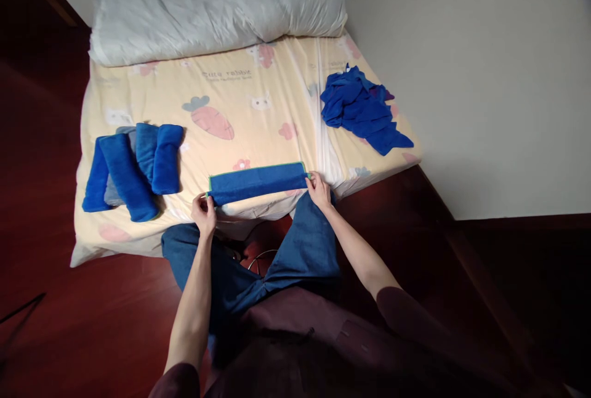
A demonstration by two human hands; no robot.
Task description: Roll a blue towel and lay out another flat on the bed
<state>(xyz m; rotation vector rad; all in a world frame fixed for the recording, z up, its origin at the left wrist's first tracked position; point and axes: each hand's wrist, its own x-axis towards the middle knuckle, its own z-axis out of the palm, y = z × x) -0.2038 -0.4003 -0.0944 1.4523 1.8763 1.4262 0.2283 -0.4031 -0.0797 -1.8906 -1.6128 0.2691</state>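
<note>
A blue towel (258,182) with a green edge lies as a long narrow strip at the front edge of the bed, folded lengthwise. My left hand (204,213) pinches its left end, and my right hand (318,190) pinches its right end. To the left, several folded or rolled towels (127,170), blue and grey-blue, overlap one another. A loose crumpled heap of blue cloths (357,108) lies on the right side of the bed; a small purple patch shows at its edge.
The mattress wears a pale yellow sheet (161,90) with carrot and rabbit prints. A bulky grey-white quilt (212,4) covers its far end. A pale wall (484,90) rises at the right. Dark red floor (115,318) surrounds the bed, and my knees touch or nearly touch its front edge.
</note>
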